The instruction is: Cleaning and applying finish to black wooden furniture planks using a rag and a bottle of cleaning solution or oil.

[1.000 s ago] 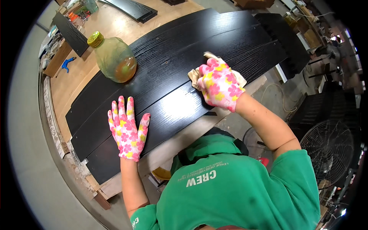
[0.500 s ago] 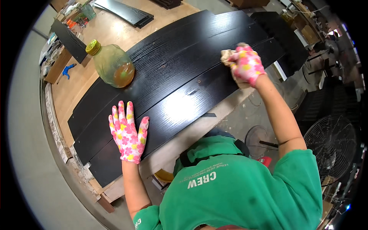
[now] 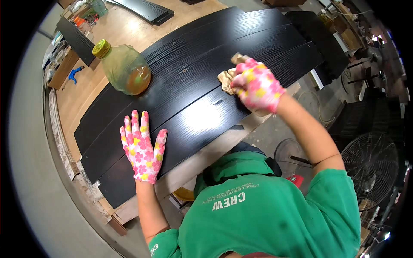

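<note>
Black wood-grained boards lie side by side across the table in front of me. My left hand, in a white glove with pink and yellow flowers, rests flat on the boards at the left, fingers spread. A beige cloth is bunched under my right hand, which wears a matching glove and presses the cloth on the nearer boards, right of the middle. Beyond my left hand a greenish plastic bottle with a yellow lid stands on the boards, some amber liquid in its bottom.
More black boards lie at the far edge of the plywood tabletop. A blue tool is at the left, near a long dark board. A dark fan stands on the floor at the right, by stacked dark boards.
My right hand has slid left and a little nearer along the boards with the cloth. My left hand has stayed in place.
</note>
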Action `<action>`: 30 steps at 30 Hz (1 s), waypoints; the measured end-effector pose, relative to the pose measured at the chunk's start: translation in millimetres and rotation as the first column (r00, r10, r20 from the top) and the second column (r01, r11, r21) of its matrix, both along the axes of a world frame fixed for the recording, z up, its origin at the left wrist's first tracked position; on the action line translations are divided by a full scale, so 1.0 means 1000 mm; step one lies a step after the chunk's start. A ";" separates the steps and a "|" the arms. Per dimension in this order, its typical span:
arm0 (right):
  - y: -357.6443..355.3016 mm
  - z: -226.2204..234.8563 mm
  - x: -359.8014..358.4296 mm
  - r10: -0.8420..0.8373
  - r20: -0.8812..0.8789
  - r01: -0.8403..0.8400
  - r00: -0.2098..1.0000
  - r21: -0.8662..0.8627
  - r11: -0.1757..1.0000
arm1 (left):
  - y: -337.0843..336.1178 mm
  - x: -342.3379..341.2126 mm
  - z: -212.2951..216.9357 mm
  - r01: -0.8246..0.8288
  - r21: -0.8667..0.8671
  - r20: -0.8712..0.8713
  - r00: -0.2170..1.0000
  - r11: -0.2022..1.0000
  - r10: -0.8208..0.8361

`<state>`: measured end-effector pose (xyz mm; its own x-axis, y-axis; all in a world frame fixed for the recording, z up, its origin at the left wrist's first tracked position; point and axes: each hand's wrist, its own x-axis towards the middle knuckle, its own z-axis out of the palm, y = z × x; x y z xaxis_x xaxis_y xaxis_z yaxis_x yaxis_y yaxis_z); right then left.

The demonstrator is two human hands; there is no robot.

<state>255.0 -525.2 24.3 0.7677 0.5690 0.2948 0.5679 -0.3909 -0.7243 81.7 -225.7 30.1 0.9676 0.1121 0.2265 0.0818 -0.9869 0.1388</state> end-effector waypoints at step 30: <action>-0.090 -0.010 0.058 -0.300 0.549 0.570 0.780 -0.425 0.703 | -0.005 0.006 0.002 0.014 -0.003 0.019 1.000 1.000 -0.013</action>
